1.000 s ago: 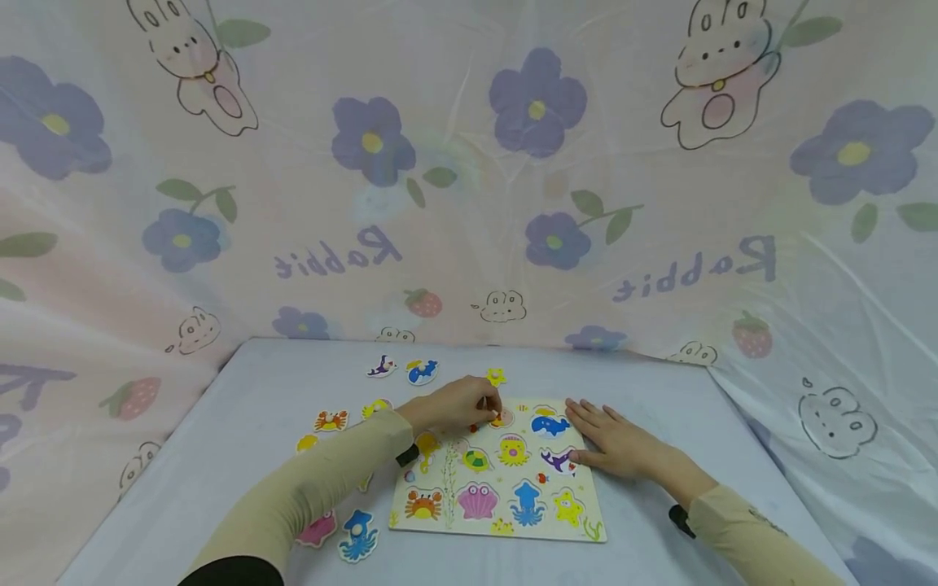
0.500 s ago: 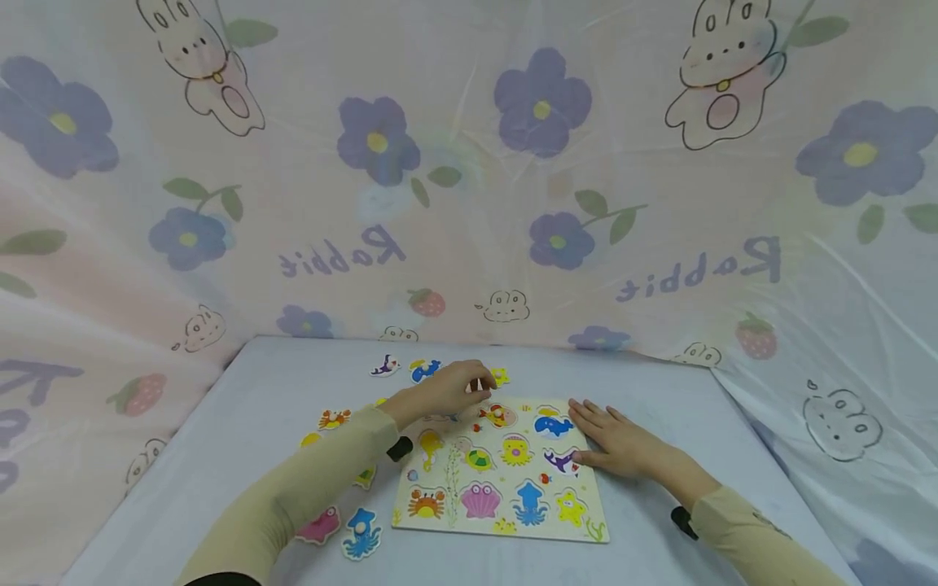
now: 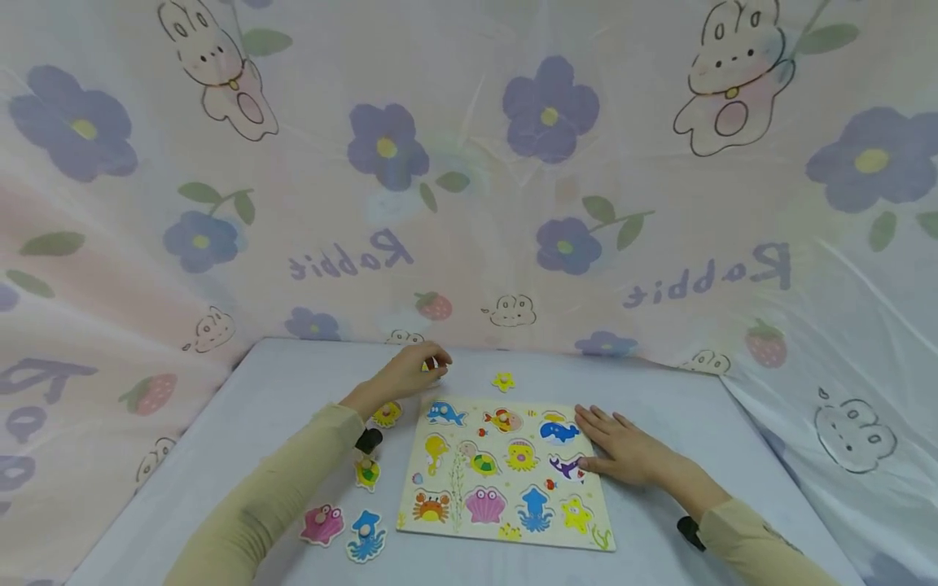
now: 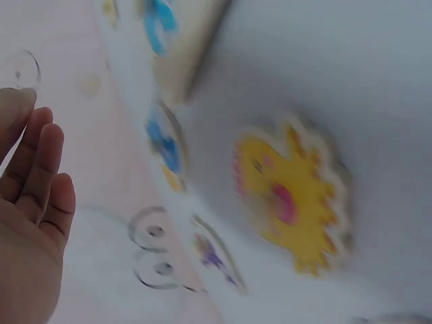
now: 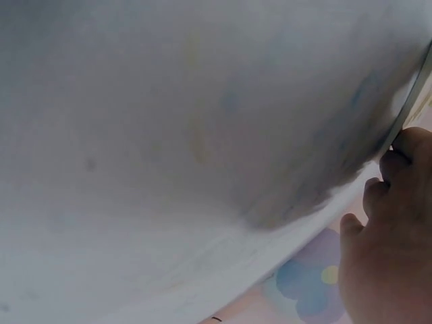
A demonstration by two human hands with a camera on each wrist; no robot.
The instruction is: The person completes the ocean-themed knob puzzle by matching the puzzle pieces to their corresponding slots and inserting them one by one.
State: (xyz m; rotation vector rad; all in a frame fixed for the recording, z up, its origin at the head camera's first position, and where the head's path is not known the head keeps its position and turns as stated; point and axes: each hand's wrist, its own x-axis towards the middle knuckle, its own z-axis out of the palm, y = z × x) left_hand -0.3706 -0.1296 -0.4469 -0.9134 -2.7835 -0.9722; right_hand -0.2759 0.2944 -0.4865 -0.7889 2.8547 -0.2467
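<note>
My left hand [image 3: 406,372] hovers over the back left of the table, fingers loosely bent and holding nothing. In the left wrist view, a blue whale piece [image 4: 164,145] and a purple piece [image 4: 214,256] lie past the fingers, apart from them. The head view has the hand covering most of these two. Flat on the right edge of a sea-animal puzzle board [image 3: 472,419] rests my right hand [image 3: 630,448], fingers spread. Along the board's top row sit a blue dolphin piece [image 3: 445,413] and a red-yellow fish piece [image 3: 503,420].
A yellow star piece [image 3: 503,381] lies behind the board. To its left are an octopus piece [image 3: 387,413], a turtle piece [image 3: 367,472], a pink shell piece [image 3: 322,525] and a blue squid piece [image 3: 365,535]. A printed curtain [image 3: 469,203] hangs behind the table.
My left hand has left the fish spot on the board and moved back and left toward the whale piece. The right hand stays on the board's edge.
</note>
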